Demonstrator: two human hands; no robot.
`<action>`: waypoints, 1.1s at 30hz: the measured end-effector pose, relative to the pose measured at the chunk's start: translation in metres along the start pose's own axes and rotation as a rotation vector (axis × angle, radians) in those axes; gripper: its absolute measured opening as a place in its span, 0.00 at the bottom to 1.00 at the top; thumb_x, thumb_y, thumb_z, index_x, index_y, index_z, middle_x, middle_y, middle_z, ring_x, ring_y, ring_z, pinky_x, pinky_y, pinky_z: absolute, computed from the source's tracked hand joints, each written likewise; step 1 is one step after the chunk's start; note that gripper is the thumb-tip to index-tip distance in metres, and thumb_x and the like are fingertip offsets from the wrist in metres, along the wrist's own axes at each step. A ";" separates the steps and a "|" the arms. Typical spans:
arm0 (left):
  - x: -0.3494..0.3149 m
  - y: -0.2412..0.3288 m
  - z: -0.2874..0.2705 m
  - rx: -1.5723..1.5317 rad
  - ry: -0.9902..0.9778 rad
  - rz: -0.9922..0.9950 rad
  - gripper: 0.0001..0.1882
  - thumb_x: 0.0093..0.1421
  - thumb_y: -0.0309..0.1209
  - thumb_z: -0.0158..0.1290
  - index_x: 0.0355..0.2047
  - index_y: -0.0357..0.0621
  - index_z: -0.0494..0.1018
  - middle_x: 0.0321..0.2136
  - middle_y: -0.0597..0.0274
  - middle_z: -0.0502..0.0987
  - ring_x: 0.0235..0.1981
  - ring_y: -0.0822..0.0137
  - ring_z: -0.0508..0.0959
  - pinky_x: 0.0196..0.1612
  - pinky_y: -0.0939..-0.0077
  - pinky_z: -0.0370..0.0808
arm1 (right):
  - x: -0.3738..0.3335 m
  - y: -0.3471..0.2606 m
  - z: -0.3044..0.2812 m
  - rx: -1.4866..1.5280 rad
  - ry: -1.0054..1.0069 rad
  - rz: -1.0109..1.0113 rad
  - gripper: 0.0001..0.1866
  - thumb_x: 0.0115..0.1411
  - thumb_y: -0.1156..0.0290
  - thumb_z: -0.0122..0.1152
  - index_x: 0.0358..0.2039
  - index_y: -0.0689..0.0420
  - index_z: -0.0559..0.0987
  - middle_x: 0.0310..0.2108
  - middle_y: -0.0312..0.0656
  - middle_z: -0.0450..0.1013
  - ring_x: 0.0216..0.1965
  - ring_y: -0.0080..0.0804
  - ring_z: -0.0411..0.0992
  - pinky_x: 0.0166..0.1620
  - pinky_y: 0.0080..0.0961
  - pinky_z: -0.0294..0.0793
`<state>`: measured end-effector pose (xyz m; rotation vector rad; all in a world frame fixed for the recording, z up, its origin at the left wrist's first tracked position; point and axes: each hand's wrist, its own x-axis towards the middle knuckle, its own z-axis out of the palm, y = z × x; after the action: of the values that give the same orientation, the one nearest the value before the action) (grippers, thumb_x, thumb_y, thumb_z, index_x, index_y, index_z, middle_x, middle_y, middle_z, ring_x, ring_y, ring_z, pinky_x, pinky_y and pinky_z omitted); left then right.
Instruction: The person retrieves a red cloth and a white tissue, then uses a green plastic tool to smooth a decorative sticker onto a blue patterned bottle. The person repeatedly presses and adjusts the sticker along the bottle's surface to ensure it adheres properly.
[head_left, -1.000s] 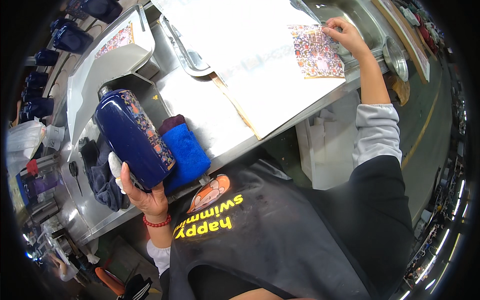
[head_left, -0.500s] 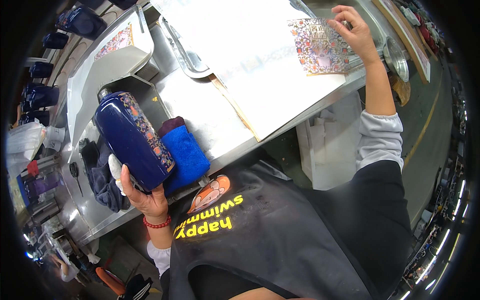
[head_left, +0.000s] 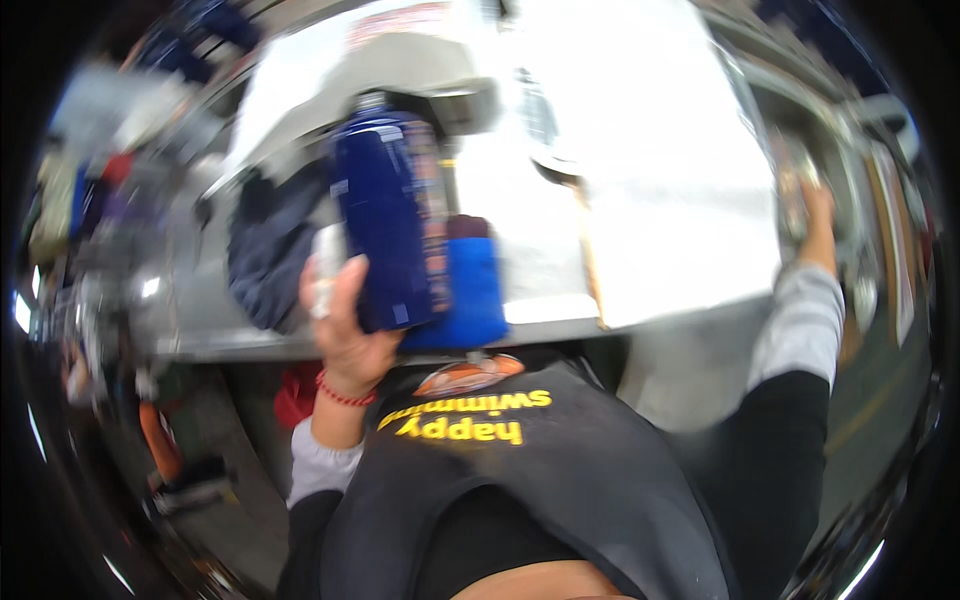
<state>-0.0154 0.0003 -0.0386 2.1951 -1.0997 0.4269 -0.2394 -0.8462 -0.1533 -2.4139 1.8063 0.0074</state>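
Observation:
A glossy dark blue vase (head_left: 380, 215) with a narrow neck and a floral patterned band (head_left: 432, 220) down its right side lies tilted, neck away from me. My left hand (head_left: 350, 330), with a red bead bracelet, grips its base; something white (head_left: 328, 260) sits by the fingers. Beside the vase is a folded bright blue towel (head_left: 470, 280), with a maroon cloth (head_left: 468, 227) behind it. My right hand (head_left: 818, 205) reaches over the metal basin (head_left: 850, 160) at the right. Its fingers are smeared by motion. A blurred brownish strip shows next to them, too unclear to name.
A wide white board (head_left: 660, 180) covers the middle of the metal table, its wooden edge (head_left: 592, 250) showing on the left. A dark grey cloth (head_left: 275, 240) lies left of the vase. Behind it stands a white sheet (head_left: 300, 90). Wooden boards (head_left: 893, 240) lean at the far right.
My right hand has left the board's right edge for the basin, and the floral sheet it pinched no longer shows clearly. The view has turned; the left hand still holds the vase.

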 end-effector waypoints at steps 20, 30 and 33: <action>0.036 0.030 -0.035 0.020 -0.021 0.012 0.39 0.49 0.45 0.70 0.62 0.54 0.75 0.54 0.43 0.76 0.52 0.47 0.76 0.69 0.28 0.43 | -0.020 -0.032 -0.071 -0.247 0.472 -0.430 0.15 0.63 0.57 0.63 0.41 0.55 0.83 0.43 0.52 0.78 0.47 0.55 0.76 0.50 0.48 0.75; 0.034 0.024 -0.022 0.169 -0.035 0.174 0.37 0.47 0.46 0.71 0.60 0.58 0.77 0.57 0.44 0.73 0.55 0.46 0.74 0.72 0.33 0.44 | -0.226 -0.204 -0.216 0.261 0.571 -0.985 0.09 0.66 0.71 0.62 0.33 0.65 0.75 0.49 0.47 0.75 0.44 0.41 0.75 0.49 0.32 0.73; 0.031 0.019 -0.017 0.104 0.001 0.154 0.38 0.46 0.46 0.72 0.60 0.58 0.77 0.58 0.43 0.72 0.56 0.45 0.74 0.71 0.32 0.45 | -0.298 -0.256 -0.239 0.417 0.419 -1.071 0.09 0.66 0.72 0.64 0.32 0.63 0.76 0.51 0.44 0.75 0.44 0.33 0.75 0.47 0.27 0.74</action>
<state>-0.0125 -0.0156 -0.0017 2.2061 -1.2775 0.5637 -0.0966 -0.5156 0.1322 -2.8000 0.2989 -0.9029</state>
